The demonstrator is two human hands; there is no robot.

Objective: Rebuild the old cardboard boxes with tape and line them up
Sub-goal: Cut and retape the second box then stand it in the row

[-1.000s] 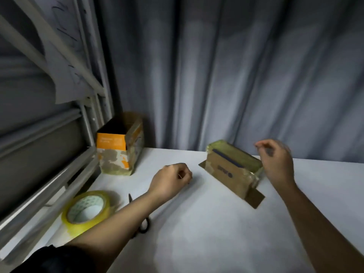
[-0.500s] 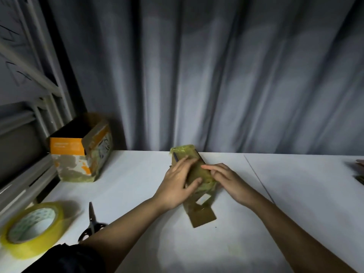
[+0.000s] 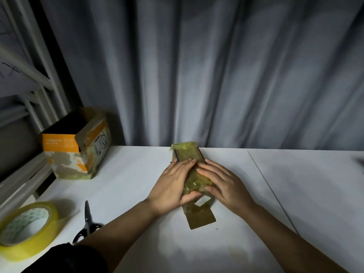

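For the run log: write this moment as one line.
left hand flat on small box | right hand flat on it | tape roll, scissors idle

On the white table (image 3: 122,186), the left hand (image 3: 171,186) and right hand (image 3: 226,184) press flat on a small tape-wrapped cardboard box (image 3: 194,168), 1 brown flap lying toward the person. At far left stands an open orange-and-white box (image 3: 76,154). Near the front left edge lie a yellow tape roll (image 3: 27,229) and scissors (image 3: 87,223). A grey curtain (image 3: 216,75) hangs behind.
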